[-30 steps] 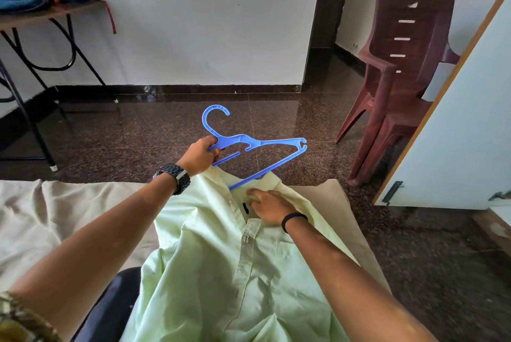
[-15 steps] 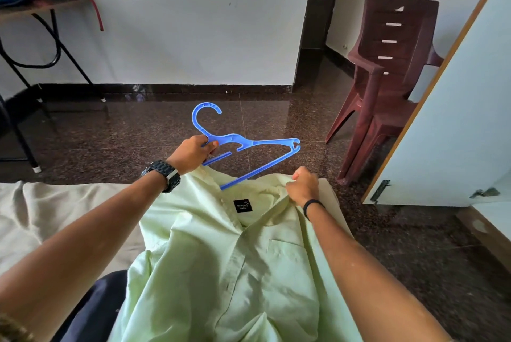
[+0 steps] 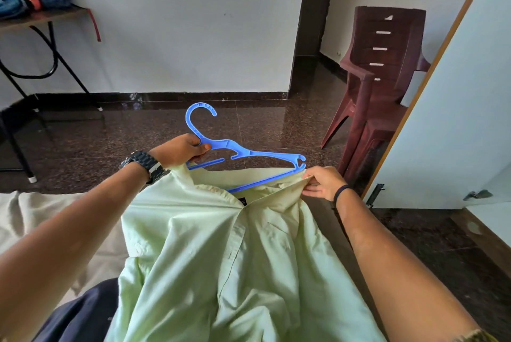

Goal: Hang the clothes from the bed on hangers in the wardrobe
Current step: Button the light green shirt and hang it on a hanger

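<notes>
A: What's each hand doing?
B: The left hand (image 3: 179,149) grips the blue hanger (image 3: 243,152) near its hook; the right hand (image 3: 322,182) pinches the green shirt (image 3: 235,258) at its collar, the hanger's lower bar inside the neck opening

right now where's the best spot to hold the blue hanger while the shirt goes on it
Hold the blue hanger at the neck just under the hook, coming from the left as the left hand does. That leaves both arms free; its right end is already under the green shirt shoulder, which the right hand pinches.
</notes>
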A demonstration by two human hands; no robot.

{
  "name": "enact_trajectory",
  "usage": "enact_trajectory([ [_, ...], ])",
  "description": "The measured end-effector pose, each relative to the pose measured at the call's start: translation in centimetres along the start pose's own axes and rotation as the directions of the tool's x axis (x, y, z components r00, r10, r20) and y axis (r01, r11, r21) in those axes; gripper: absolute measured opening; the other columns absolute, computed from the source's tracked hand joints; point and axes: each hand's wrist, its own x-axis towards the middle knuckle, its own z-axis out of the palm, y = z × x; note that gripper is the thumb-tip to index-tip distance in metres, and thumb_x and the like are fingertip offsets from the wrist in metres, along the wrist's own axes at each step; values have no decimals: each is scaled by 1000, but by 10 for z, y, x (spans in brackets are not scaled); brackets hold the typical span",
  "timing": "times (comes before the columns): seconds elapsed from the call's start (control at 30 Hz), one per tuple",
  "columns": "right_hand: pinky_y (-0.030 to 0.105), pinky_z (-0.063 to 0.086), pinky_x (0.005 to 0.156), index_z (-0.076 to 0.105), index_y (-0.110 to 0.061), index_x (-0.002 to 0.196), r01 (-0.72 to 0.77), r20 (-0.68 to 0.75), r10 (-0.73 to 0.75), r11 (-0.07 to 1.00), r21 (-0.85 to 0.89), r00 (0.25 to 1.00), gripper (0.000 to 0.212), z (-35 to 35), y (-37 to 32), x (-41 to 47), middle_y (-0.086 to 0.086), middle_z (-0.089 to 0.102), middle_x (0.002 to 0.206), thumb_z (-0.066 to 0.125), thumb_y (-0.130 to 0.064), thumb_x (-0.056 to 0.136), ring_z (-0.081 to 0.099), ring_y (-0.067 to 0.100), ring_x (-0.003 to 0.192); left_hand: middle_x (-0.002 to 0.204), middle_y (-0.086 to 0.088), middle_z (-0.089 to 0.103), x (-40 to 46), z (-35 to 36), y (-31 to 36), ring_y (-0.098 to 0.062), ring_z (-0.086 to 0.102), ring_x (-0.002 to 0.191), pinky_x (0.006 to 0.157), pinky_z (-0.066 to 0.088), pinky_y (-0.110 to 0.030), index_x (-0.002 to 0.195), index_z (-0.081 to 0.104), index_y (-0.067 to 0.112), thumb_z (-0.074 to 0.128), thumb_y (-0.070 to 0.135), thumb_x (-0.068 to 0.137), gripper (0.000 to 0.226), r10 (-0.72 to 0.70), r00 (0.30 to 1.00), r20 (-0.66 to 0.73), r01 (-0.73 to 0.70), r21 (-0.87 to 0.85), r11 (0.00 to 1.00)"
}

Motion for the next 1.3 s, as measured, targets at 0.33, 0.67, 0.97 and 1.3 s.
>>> enact_trajectory([
  [0.33, 28, 56, 46, 59, -2, 81, 98, 43, -89, 957, -275, 995, 24, -26, -31, -3, 17, 61, 80, 53, 21, 79, 62, 25, 68, 58, -6, 47, -1, -8, 33, -18, 37, 56, 66, 33, -30, 55, 47, 11, 46, 30, 99, 48, 38, 993, 116, -51, 116, 992],
  [0.67, 26, 57, 49, 62, 5, 80, 185, 99, -162, 938, -292, 982, 26, -37, -51, -23, 15, 61, 79, 46, 25, 79, 61, 26, 81, 54, 0, 46, -16, -20, 63, -15, 37, 53, 67, 33, -26, 56, 46, 11, 45, 28, 100, 48, 64, 988, 140, -79, 103, 992],
  [0.97, 38, 57, 72, 61, 6, 88, 262, 181, -218, 925, -275, 959, 24, -61, -84, -53, 14, 63, 86, 43, 22, 86, 63, 23, 82, 64, 0, 43, -34, -8, 73, -14, 38, 58, 60, 35, -26, 78, 41, 17, 45, 33, 99, 26, 94, 995, 30, -95, 18, 995],
  [1.3, 27, 56, 45, 71, 5, 88, 452, 79, -493, 707, -544, 867, 21, -51, -130, -90, 19, 64, 85, 58, 16, 76, 68, 32, 69, 75, -3, 51, -51, -28, 128, -18, 47, 68, 70, 39, -29, 84, 47, 15, 42, 36, 100, 26, 93, 995, 32, -99, 312, 945],
])
